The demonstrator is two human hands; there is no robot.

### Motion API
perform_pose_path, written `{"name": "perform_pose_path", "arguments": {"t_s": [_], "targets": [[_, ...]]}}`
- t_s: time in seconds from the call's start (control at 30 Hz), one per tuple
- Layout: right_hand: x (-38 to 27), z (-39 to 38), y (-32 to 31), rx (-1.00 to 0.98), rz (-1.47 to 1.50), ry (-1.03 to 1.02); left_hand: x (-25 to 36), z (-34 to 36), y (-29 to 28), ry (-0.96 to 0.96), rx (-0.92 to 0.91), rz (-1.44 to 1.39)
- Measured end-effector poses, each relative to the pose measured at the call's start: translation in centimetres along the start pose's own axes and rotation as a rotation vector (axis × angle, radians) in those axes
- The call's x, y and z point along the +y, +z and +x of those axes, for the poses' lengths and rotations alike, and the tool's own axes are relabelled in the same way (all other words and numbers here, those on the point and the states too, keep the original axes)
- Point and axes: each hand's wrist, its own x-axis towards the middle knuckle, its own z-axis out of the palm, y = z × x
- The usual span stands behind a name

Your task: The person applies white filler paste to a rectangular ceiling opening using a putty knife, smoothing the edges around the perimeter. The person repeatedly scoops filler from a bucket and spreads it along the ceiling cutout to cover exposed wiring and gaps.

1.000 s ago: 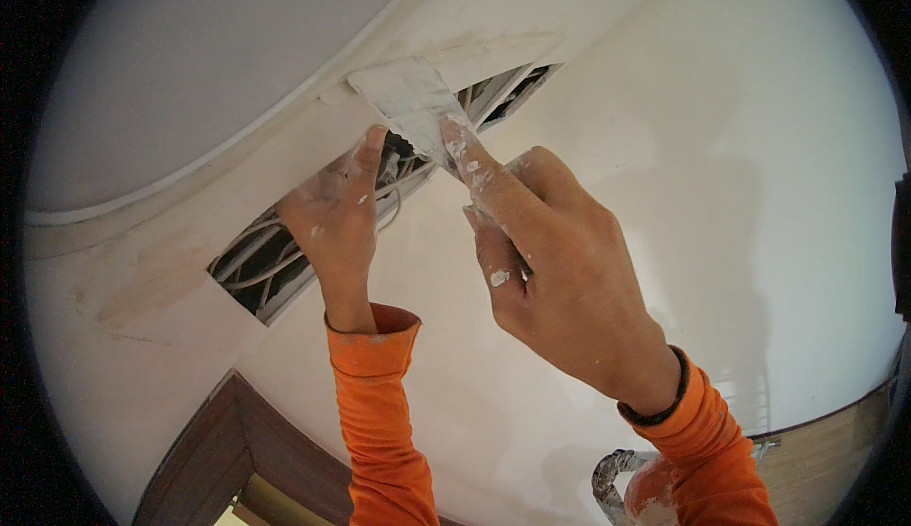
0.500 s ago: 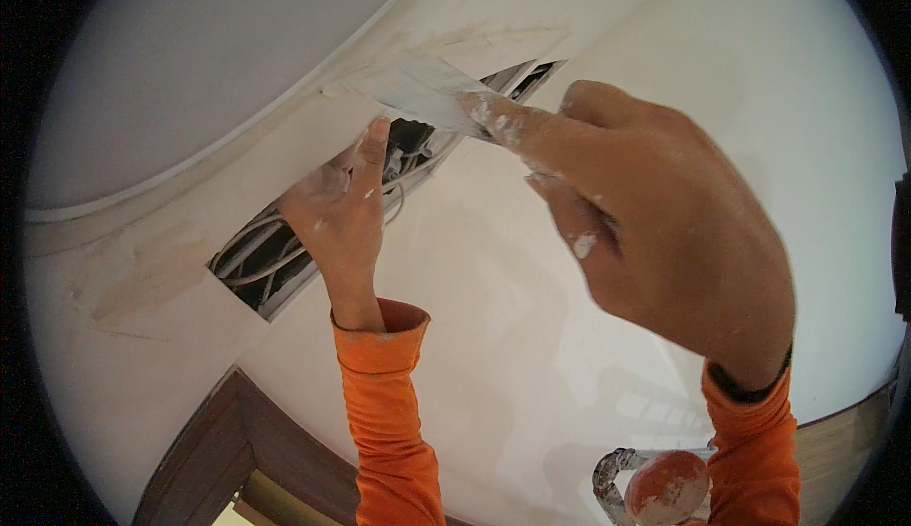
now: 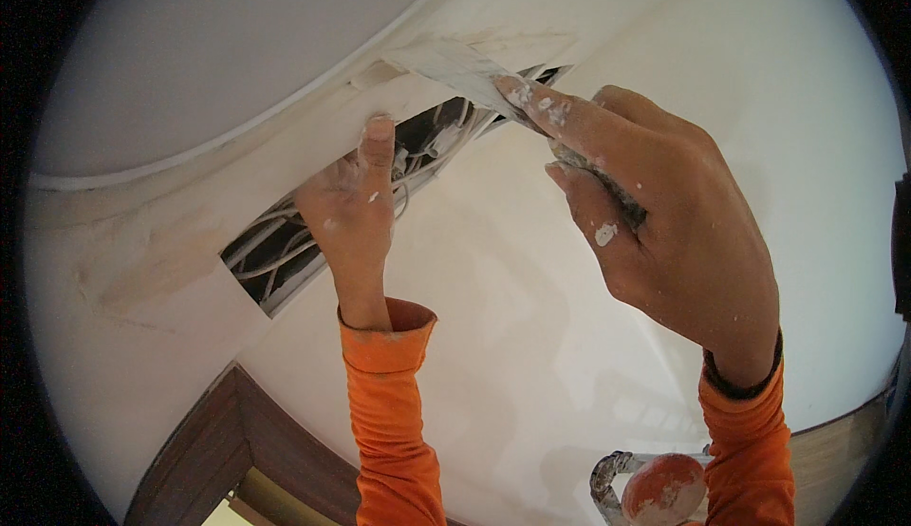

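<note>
My right hand (image 3: 683,222), flecked with white, is closed round the handle of a putty knife (image 3: 460,72). The knife's wide, smeared blade lies against the pale ceiling board (image 3: 313,160), over the far part of a long opening. My left hand (image 3: 349,217) grips the board at the opening's edge: its thumb presses on the face, while the fingers reach inside and are mostly hidden. Grey cables (image 3: 275,268) run through the dark gap around that hand. A small patch of filler (image 3: 376,73) shows on the board just left of the blade.
A dark brown wooden door frame (image 3: 195,441) stands at the lower left. At the lower right, a reddish round thing smeared with white (image 3: 664,490) sits beside a stained, curved metal piece (image 3: 604,480). The white wall (image 3: 512,317) spreads below the opening.
The putty knife and my right hand have shifted slightly right, uncovering more of the opening and the filler patch. My left hand keeps its hold; the view has moved a little.
</note>
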Motion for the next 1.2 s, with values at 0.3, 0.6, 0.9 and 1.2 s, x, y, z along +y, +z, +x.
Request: {"name": "perform_pose_path", "arguments": {"t_s": [0.3, 0.6, 0.9, 1.2], "targets": [[-1.5, -0.6, 0.3, -0.034, 0.021, 0.034, 0.0, -0.2, 0.6, 0.018, 0.043, 0.032], [-2.4, -0.4, -1.0, -0.089, -0.13, 0.016, 0.4, -0.3, 1.0, 0.035, 0.059, -0.037], [-1.1, -0.7, -3.6, -0.124, -0.135, 0.019, 0.7, -0.4, 0.7, -0.016, 0.015, -0.005], [-0.4, 0.4, -2.2, -0.069, -0.124, -0.038, 1.7, -0.2, 1.4, -0.122, 0.027, -0.065]]}}
